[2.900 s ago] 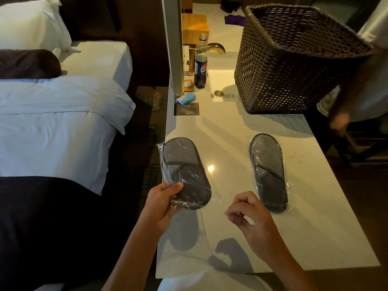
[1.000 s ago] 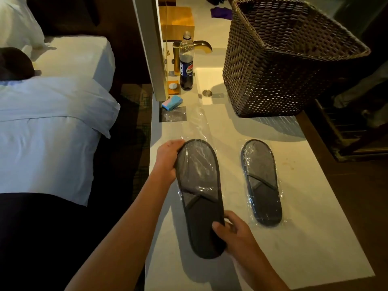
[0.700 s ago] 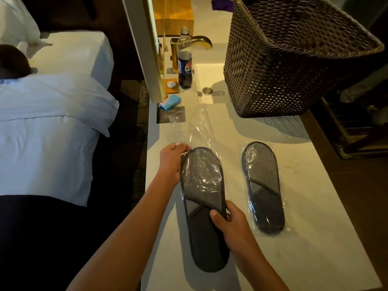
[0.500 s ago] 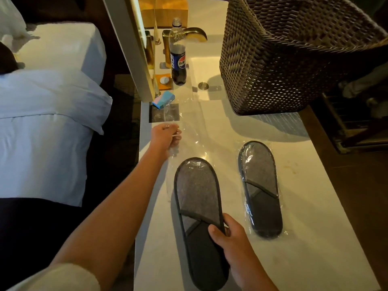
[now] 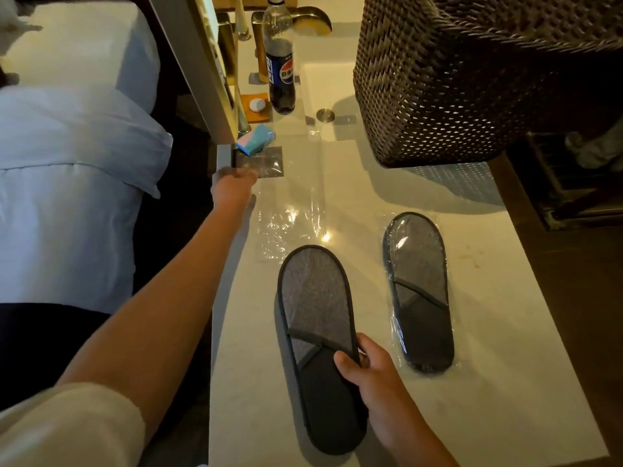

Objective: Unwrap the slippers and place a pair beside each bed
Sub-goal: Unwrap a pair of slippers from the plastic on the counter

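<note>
Right hand (image 5: 372, 369) pinching unwrapped grey slipper (image 5: 318, 332) at strap edge, thumb on top, slipper flat on countertop (image 5: 488, 382). Left hand (image 5: 232, 190) outstretched at 11 o'clock, gripping edge of empty clear wrapper (image 5: 290, 210). Second slipper (image 5: 418, 291) at 3 o'clock of the first, sealed in plastic. Likely light, thin, floppy; film slippery and clingy. Best held mid-sole or by the strap. Bed (image 5: 67, 197) at 9 o'clock.

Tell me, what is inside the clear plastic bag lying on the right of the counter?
The sealed bag holds grey slippers, open-toe end nearest the person. Only the top one shows; whether a second lies beneath is hidden. The other bag lies empty, its slippers held by the right hand.
</note>
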`<state>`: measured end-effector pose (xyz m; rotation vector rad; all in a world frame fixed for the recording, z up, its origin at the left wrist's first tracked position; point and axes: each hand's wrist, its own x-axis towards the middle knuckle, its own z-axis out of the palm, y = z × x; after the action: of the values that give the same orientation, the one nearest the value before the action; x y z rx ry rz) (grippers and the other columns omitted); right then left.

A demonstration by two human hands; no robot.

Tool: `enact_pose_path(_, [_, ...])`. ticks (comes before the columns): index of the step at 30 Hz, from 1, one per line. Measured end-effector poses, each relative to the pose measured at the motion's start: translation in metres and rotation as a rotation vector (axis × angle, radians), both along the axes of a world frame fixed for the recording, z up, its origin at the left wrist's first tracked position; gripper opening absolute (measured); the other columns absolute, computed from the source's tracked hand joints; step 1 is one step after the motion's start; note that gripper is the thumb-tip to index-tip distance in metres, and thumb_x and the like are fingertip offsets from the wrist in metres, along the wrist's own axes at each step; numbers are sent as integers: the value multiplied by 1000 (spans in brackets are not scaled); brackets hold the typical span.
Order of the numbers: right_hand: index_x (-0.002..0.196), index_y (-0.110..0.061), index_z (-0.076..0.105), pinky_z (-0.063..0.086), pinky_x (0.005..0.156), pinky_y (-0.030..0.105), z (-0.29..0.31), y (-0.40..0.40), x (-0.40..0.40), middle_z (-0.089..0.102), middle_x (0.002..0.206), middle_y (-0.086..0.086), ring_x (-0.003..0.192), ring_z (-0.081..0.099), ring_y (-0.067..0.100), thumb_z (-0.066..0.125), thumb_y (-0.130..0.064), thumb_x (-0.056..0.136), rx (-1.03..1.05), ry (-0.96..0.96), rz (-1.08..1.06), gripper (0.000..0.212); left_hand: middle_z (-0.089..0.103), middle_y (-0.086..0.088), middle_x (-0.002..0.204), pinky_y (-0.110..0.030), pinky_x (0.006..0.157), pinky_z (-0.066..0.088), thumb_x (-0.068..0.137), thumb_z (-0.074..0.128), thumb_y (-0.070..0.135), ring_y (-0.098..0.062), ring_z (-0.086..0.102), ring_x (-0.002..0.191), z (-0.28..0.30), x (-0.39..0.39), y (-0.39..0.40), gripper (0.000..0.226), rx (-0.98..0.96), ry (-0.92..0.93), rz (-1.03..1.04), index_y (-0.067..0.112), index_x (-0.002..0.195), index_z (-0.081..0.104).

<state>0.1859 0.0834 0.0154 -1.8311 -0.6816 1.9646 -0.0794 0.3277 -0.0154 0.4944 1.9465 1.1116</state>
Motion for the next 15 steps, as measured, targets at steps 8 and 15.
enact_pose_path(8, [103, -23, 68, 57, 92, 45, 3, -3, -7, 77, 100, 4, 99, 72, 23, 62, -18, 94, 115, 58, 32, 12, 63, 3, 116, -25, 79, 57, 99, 52, 30, -13, 67, 102, 23, 59, -216, 39, 39, -82, -354, 25, 137, 46])
enact_pose_path(15, [131, -27, 54, 55, 96, 46, -11, -18, -25, 68, 122, 4, 113, 65, 21, 62, -28, 93, 299, -128, 149, 39, 72, 6, 106, -16, 71, 58, 92, 62, 7, 0, 71, 97, 26, 85, -292, 52, 81, -193, -347, 33, 135, 49])
